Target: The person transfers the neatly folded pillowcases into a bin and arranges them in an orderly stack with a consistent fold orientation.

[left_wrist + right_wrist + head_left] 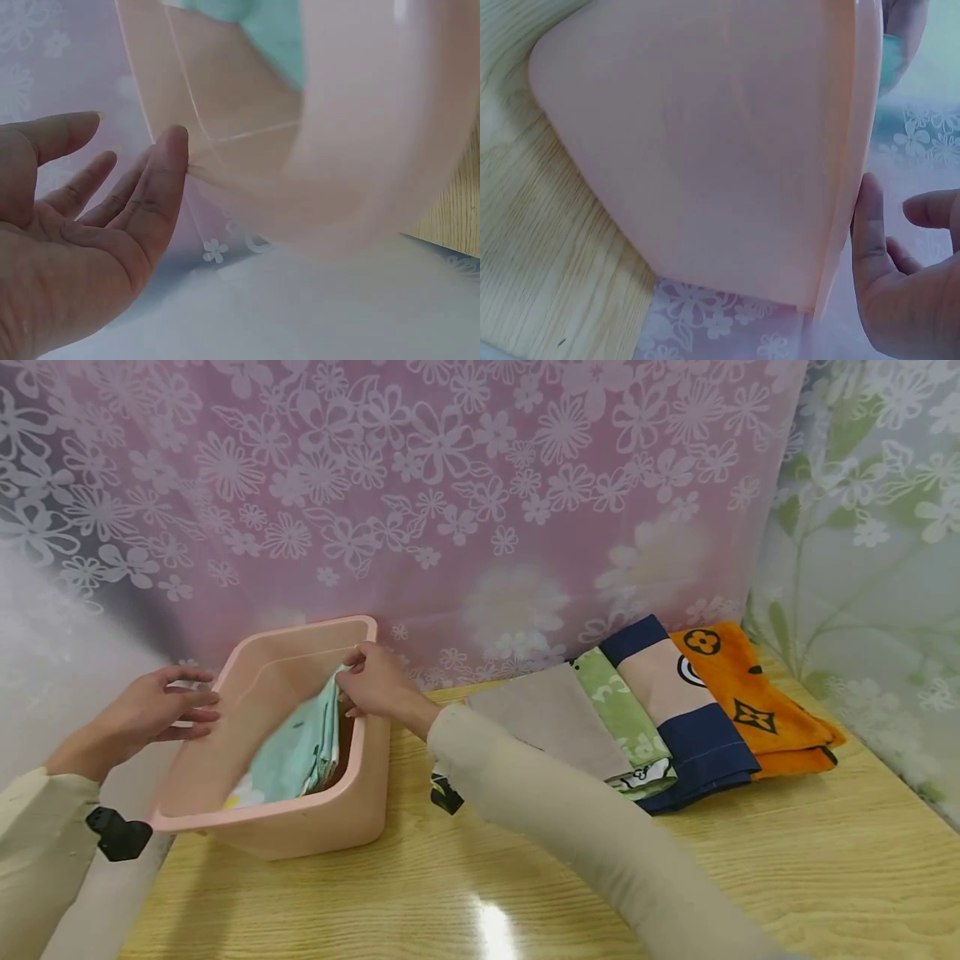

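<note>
mint cloth (296, 752) inside pink bin (322, 828), upper edge pinched by right hand (381, 683) at bin's two o'clock. left hand (153, 714) at nine o'clock, fingers loosely extended at rim (262, 812).

my left hand (153, 706) sits at the left rim of the pink bin (330, 822), fingers nearly straight and a little spread, one fingertip touching the edge. my left forearm (33, 852) comes in from the bin's near left. my right hand (378, 681) bends over the bin's right rim, thumb and fingers curled in a pinch. my right forearm (547, 814) slants in from the bin's near right, and both wrists lie outside it.
</note>
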Demonstrator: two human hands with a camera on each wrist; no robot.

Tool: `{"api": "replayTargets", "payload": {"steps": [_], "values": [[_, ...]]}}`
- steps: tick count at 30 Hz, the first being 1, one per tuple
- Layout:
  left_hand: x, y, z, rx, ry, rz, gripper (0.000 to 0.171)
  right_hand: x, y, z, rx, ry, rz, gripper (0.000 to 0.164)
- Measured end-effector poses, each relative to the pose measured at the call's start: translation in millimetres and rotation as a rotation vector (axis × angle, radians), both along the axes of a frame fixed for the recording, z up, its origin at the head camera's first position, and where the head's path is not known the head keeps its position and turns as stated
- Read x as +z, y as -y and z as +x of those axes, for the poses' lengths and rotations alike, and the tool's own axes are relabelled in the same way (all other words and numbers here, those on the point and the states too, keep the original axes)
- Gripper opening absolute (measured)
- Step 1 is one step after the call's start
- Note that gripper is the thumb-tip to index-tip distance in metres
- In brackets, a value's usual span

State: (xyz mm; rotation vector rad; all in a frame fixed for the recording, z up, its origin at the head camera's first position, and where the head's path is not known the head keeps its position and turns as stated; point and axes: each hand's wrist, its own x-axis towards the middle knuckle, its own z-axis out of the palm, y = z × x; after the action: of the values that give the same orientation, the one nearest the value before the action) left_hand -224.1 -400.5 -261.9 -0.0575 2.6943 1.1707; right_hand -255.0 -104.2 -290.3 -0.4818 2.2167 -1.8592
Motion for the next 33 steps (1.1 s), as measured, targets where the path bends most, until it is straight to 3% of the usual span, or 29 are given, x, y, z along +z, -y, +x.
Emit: {"api": "replayTargets", "payload": {"steps": [6,12,18,28,33], "values": [[5.5,-10,2.8,-0.036,-0.020,-0.055,0.061,-4.7,-17,-3.4,0.016,-0.020,-0.013,0.017],[8.8,-28,3.8,-0.067,-0.032,-0.021,0.060,-8.1,-38,-9.1,0.031,-0.113,0.112,0.023],[16.1,-56,6.7,-0.130,-0.078,-0.080,0.057,-8.0,-61,-13.0,0.008,-0.147,0.203,0.027],[22.2,-104,19.5,-0.173,-0.206,-0.132,0.047,-6.0,-89,-11.4,0.063,-0.241,0.363,0.035],[20.2,-127,24.6,-0.222,-0.315,-0.147,0.043,-6.1,-101,-9.1,0.090,-0.284,0.449,0.039]]}}
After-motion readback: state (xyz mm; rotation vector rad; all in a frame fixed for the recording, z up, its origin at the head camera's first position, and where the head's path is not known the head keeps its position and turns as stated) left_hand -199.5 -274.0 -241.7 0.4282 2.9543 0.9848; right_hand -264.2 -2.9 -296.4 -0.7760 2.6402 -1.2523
